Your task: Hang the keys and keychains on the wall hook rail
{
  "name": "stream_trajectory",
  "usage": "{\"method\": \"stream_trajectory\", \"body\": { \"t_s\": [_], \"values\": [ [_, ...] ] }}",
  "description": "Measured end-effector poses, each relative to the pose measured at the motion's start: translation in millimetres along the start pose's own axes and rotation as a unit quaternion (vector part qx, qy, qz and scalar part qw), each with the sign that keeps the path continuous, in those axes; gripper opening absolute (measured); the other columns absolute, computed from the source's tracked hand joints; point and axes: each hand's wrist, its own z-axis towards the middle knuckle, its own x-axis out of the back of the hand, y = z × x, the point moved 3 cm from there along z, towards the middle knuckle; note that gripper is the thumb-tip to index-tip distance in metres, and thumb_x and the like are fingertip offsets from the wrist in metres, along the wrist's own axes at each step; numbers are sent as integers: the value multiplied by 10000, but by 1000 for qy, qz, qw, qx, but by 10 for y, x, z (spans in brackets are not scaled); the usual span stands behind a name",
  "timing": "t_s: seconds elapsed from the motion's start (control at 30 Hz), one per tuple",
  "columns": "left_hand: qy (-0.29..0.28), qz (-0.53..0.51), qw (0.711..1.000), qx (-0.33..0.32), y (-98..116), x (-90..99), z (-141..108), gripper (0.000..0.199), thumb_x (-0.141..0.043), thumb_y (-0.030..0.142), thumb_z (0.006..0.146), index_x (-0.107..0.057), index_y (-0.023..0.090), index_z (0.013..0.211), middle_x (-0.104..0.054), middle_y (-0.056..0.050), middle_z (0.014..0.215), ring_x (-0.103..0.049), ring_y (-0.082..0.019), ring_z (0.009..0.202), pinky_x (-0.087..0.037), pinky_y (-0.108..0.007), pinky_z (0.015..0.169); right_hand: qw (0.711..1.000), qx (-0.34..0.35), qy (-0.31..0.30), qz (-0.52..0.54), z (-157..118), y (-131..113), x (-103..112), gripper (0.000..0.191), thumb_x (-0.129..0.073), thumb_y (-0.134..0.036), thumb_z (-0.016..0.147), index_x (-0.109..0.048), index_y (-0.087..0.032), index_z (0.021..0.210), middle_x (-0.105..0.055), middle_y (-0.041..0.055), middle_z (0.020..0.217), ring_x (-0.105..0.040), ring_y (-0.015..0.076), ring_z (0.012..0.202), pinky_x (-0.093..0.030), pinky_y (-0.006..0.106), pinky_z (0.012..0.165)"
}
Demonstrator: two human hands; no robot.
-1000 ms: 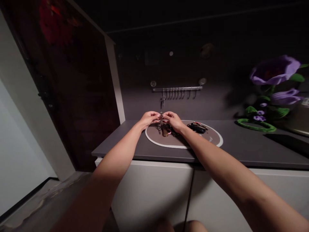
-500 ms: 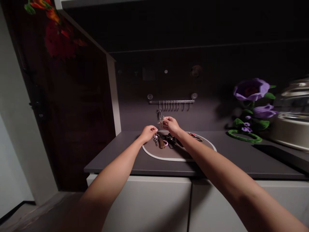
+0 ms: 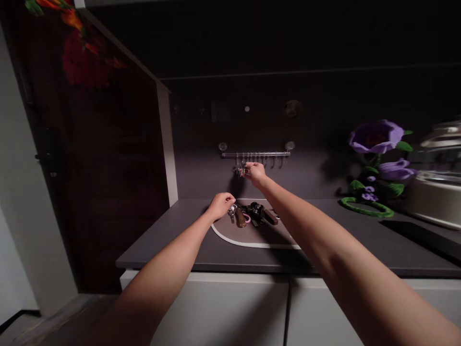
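Observation:
Raised at the hook rail, my right hand (image 3: 255, 173) is closed in a pinch on a small bunch of keys (image 3: 242, 171). The keys are close to the leftmost hooks of the clear rail (image 3: 257, 154) on the wall; whether their ring is over a hook I cannot tell. Lower down, my left hand (image 3: 220, 205) has its fingers pinched on a keychain (image 3: 232, 211) with a pale bead and metal keys, just over the mat (image 3: 248, 245). Beside it lie a brown key holder (image 3: 240, 219), a pink ring (image 3: 247, 217) and a dark heap of keys (image 3: 256, 209).
The mat lies on a dark grey countertop (image 3: 162, 245) above white cabinet doors (image 3: 223, 307). Purple artificial flowers (image 3: 376, 139) with a green base and a glass-topped container (image 3: 437, 192) stand at the right. A shelf overhangs above; a dark door (image 3: 111, 192) is at the left.
My right hand has risen with its keys from below the hooks to hook height. The left hand stays low with its keychain. The view has shifted slightly.

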Motion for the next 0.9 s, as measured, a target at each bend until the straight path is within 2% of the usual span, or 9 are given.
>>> {"method": "stream_trajectory", "body": {
  "t_s": [0.37,0.67,0.9],
  "values": [
    [-6,48,999,-21,-65,-1,32,170,-510,215,761,-666,152,739,-639,-29,687,-543,-135,648,-379,-233,617,998,-6,66,-14,259,133,-17,137,-438,-95,793,-480,-146,673,-509,-21,487,-494,84,426,-469,230,462],
    [0,66,998,3,-127,20,48,172,-501,189,761,-668,147,761,-633,-27,676,-536,-128,637,-377,-230,621,997,0,68,-47,220,242,94,142,-466,-80,753,-482,-146,628,-471,-43,459,-453,68,407,-425,200,453],
    [-3,75,997,25,-140,27,47,185,-482,151,763,-665,132,772,-621,-19,656,-527,-110,607,-387,-223,637,996,-5,36,-79,175,209,100,200,-446,-32,736,-462,-144,571,-397,-59,419,-364,34,375,-345,153,426]
  ]
}}
